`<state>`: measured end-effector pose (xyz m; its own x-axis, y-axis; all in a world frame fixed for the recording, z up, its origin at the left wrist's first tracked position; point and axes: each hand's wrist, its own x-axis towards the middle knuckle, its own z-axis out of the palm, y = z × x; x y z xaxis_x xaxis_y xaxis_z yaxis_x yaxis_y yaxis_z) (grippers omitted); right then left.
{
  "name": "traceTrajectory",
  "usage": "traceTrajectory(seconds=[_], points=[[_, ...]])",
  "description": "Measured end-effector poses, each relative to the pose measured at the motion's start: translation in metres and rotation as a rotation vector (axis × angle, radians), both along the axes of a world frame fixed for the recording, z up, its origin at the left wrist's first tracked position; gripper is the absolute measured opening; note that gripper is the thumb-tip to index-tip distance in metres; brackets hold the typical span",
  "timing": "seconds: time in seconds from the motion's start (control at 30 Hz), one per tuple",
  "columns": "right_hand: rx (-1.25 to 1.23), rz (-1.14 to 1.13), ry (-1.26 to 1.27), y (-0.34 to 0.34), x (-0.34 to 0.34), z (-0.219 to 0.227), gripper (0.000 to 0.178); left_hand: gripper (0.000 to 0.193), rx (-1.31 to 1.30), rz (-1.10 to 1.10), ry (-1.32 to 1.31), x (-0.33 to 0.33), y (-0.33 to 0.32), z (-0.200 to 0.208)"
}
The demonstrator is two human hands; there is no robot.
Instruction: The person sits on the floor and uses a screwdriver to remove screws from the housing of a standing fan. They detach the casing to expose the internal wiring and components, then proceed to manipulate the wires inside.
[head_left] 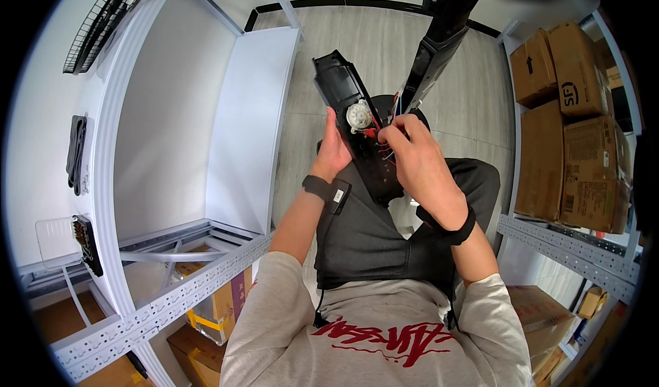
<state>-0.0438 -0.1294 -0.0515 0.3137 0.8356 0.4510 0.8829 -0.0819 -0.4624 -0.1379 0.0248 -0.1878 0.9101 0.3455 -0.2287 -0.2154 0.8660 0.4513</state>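
A long black plastic housing (341, 81) lies tilted over my lap, its open inside turned up. Mounted in it is a round off-white motor-like part (358, 116), with red and other thin wires (379, 145) beside it. My left hand (332, 150) grips the housing along its left edge, thumb up on the rim. Bent over the wires, my right hand (422, 164) pinches near a small red connector (371, 133); its fingertips partly hide what they hold. More coloured wires (396, 106) run by the foot of a black upright column (436, 51) just beyond.
White shelving (250, 112) stands on the left, with a perforated metal beam (165, 308) near me. Stacked cardboard boxes (539, 160) fill the right rack. Grey floor (309, 37) lies ahead, and a rolled dark strap (77, 154) is at the far left.
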Motion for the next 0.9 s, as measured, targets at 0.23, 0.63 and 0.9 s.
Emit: traceTrajectory(seconds=[0.23,0.63,0.9], points=[[-0.37,-0.217,0.066,0.003,-0.006,0.008,0.018,0.074,-0.014,-0.041,-0.048,-0.001,0.002,-0.007],[-0.295,-0.155,0.097,0.005,-0.001,0.005,0.018,0.074,0.005,-0.035,-0.005,0.0,-0.001,-0.001],[-0.314,-0.218,0.122,0.005,-0.006,0.008,0.013,0.073,0.006,-0.035,-0.001,0.001,0.0,-0.002]])
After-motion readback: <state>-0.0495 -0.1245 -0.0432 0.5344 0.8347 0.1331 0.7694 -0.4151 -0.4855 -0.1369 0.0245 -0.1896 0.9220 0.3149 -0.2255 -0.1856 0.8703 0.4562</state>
